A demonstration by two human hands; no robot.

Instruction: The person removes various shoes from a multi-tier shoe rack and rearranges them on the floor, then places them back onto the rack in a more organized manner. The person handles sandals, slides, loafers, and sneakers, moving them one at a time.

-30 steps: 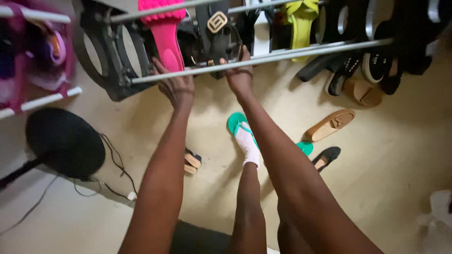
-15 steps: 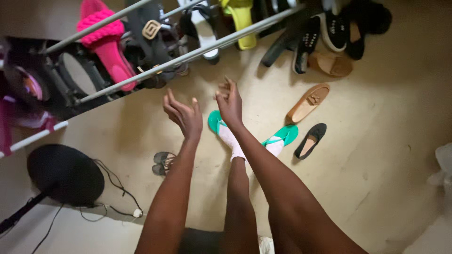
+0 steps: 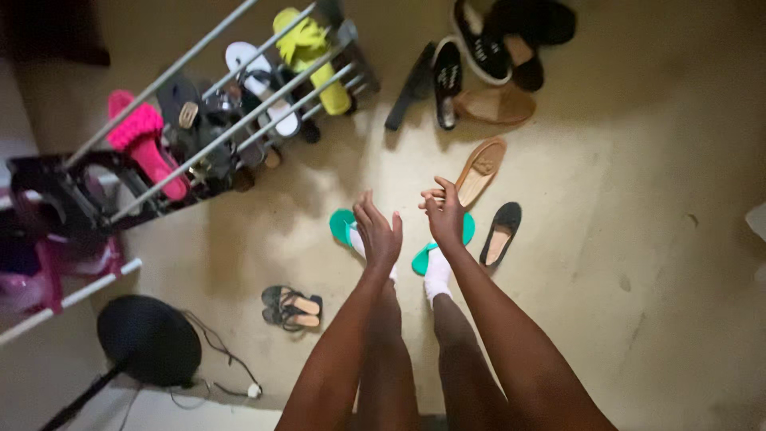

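Observation:
My left hand (image 3: 378,234) and my right hand (image 3: 444,211) hang empty in front of me, fingers loosely apart, above my feet. My feet wear white socks (image 3: 436,275) and green slippers (image 3: 342,226). Just beyond my right hand lie a tan loafer (image 3: 480,169) and a black flat shoe (image 3: 501,232) on the floor. A metal shoe rack (image 3: 239,120) stands to the upper left, holding a pink sandal (image 3: 144,140), a white sandal (image 3: 259,80) and yellow shoes (image 3: 311,56). Both hands are well away from the rack.
A pair of black strappy sandals (image 3: 292,306) lies left of my feet. Several dark shoes (image 3: 479,56) are piled at the top. A round black fan base (image 3: 149,339) with a cable sits at the lower left. A pink rack (image 3: 48,263) stands at the left edge.
My hands have come off the rack's rail and dropped back toward my body. The view has swung down and right, so the rack now sits farther to the upper left.

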